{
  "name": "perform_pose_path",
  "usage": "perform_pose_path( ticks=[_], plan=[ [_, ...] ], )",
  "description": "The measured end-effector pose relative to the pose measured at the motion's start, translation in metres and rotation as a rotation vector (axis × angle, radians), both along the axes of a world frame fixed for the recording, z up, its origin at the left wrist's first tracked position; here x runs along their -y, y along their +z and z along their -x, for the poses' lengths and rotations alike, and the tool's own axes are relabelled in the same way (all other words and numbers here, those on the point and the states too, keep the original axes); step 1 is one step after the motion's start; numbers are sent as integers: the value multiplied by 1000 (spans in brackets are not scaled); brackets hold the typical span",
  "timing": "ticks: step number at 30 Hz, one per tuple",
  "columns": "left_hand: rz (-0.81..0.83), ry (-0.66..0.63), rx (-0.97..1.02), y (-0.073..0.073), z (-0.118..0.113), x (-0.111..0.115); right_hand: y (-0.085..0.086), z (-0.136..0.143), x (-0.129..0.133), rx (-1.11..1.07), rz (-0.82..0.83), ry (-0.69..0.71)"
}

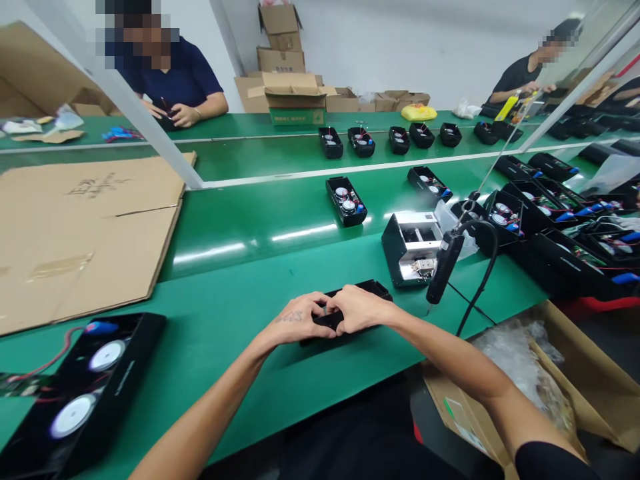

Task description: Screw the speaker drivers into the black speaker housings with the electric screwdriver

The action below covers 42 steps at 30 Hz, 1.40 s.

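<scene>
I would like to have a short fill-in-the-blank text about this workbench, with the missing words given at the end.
The left hand and the right hand are at the same ____ casing.
The screwdriver hangs to the ____ of both hands.
At the lower left, an open casing shows ____ round white parts.
Missing words: black; right; two.
</scene>
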<state>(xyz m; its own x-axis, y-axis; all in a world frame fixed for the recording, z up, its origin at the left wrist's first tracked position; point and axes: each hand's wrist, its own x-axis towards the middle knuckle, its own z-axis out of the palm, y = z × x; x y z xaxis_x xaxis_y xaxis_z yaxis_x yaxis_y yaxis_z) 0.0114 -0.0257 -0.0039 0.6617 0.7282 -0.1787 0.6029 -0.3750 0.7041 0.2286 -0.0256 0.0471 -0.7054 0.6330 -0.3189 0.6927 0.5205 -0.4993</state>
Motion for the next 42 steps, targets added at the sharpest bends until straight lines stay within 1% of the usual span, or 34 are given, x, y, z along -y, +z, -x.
perform_pose_path(
  ticks=[2,8,10,12,14,15,16,17,19,21,22,23,24,25,27,28,30,32,34,35,36,37,39,42],
  plan=[
    [12,-7,5,0,0,-1,-2,-1,3,5,-38,3],
    [32,-25,13,-1,2,-6,-16,-1,10,9,-171,-7],
    [23,-33,9,1,2,-7,-15,0,9,18,-180,4],
    [-1,-35,2,2,2,-6,-11,-3,11,8,-175,32],
    [-36,-29,-5,1,2,2,-5,-14,19,-89,-211,27],
    [-63,-28,-9,-1,1,9,-4,-22,26,-186,-255,-19],
    [-111,-31,-13,-5,1,17,-4,-33,33,-306,-319,-112],
    [-185,-37,-18,-10,0,27,-5,-46,41,-434,-415,-254],
    [-394,-60,-28,-22,-1,47,-15,-75,54,-643,-696,-653],
    [-611,-82,-39,-35,-1,64,-30,-105,58,-700,-987,-1054],
    [-683,-91,-46,-41,-1,71,-38,-119,57,-677,-1073,-1197],
    [-729,-93,-47,-45,-1,75,-46,-132,54,-641,-1090,-1290],
    [-755,-85,-40,-49,-1,79,-54,-143,50,-610,-1035,-1344],
    [-765,-71,-28,-52,-1,80,-62,-153,46,-599,-928,-1367],
    [-756,-39,5,-54,-1,81,-73,-165,41,-644,-706,-1383],
    [-751,-27,24,-54,-2,80,-78,-169,40,-695,-641,-1395],
    [-748,-17,51,-54,-2,78,-84,-172,42,-847,-607,-1410],
    [-755,-6,80,-55,-3,77,-85,-173,45,-1030,-556,-1353],
    [-760,11,113,-58,-2,76,-79,-174,45,-1192,-438,-1245],
    [-759,20,125,-60,-2,76,-73,-176,43,-1260,-394,-1196],
    [-761,27,138,-62,-1,75,-65,-177,40,-1323,-384,-1162],
    [-765,33,149,-63,-1,74,-57,-178,36,-1387,-411,-1141],
    [-777,33,149,-63,-2,72,-39,-179,27,-1481,-527,-1107],
    [-794,18,124,-59,-8,68,-19,-175,8,-1469,-705,-1058]
  ],
)
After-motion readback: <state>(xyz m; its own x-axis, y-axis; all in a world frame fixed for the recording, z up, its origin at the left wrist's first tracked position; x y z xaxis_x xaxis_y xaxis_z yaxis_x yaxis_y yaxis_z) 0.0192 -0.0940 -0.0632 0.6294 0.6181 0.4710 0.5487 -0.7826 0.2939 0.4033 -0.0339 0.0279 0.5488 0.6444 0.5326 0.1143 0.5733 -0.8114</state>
